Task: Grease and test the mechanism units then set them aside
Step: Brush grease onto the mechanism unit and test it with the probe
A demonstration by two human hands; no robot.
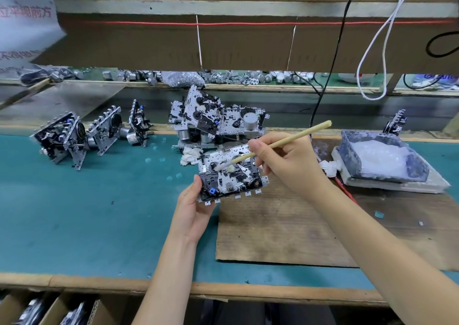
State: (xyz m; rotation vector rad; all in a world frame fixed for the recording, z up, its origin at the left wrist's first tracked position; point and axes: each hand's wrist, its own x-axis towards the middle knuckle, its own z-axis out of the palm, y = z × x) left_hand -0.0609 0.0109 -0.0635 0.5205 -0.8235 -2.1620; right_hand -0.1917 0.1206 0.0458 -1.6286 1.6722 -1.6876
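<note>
Mid tabletop [99,212], the left hand [196,207] grips a mechanism unit [231,175] by its corner. The right hand [285,160] pinches a grease stick [285,140], tip on the unit — greasing underway, testing likely ahead. Toward the far edge a pile of units [216,120] lies — other units [87,133] stand far-left.

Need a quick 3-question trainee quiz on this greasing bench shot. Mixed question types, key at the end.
1. True or false: the left hand holds the wooden stick.
2. Where does the grease tray sit? A) in the left hand B) on the bench, right of the right hand C) at the bench's far left end
3. Fill in: the stick's white tip rests on the ___ that the left hand grips.
Key: 1 false, the right hand pinches it; 2 B; 3 mechanism unit.
</note>
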